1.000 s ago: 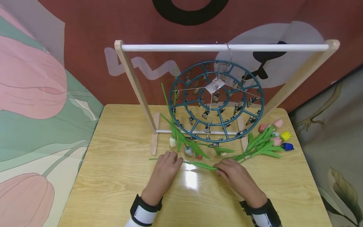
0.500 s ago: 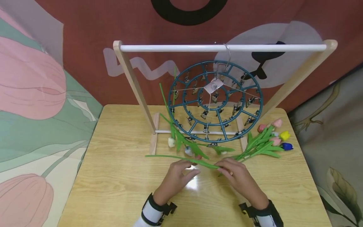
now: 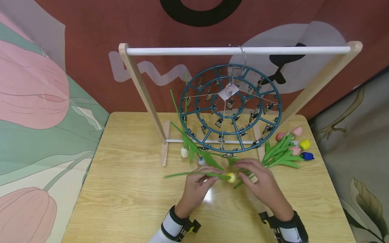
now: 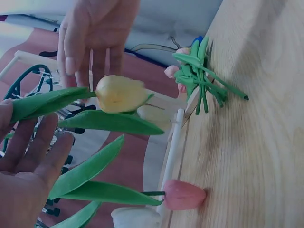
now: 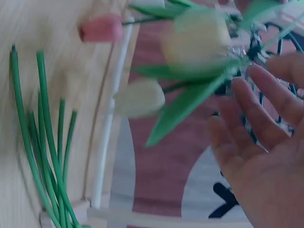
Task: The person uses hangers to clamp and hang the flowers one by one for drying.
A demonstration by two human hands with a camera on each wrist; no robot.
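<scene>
Left hand [image 3: 196, 189] pinches yellow tulip [image 3: 224, 177] below its smooth, cup-shaped bloom [image 4: 121, 94]; right hand [image 3: 262, 179] loosely spread, empty, beside it. Tabletop [image 3: 121, 192]: wood-grained.

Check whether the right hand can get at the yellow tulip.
Likely yes: the right hand hovers close by the yellow tulip; green leaves lie close, but its bloom sticks out clear of the left hand.

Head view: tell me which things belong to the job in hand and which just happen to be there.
Likely in the job:
pale yellow tulip, pinched by the left hand
round clip hanger, hung from the white bar
white tulip, hanging bloom-down
tulip bunch at the picture's right, similar flowers

Probably just there:
printed red backdrop
wrist straps
</scene>
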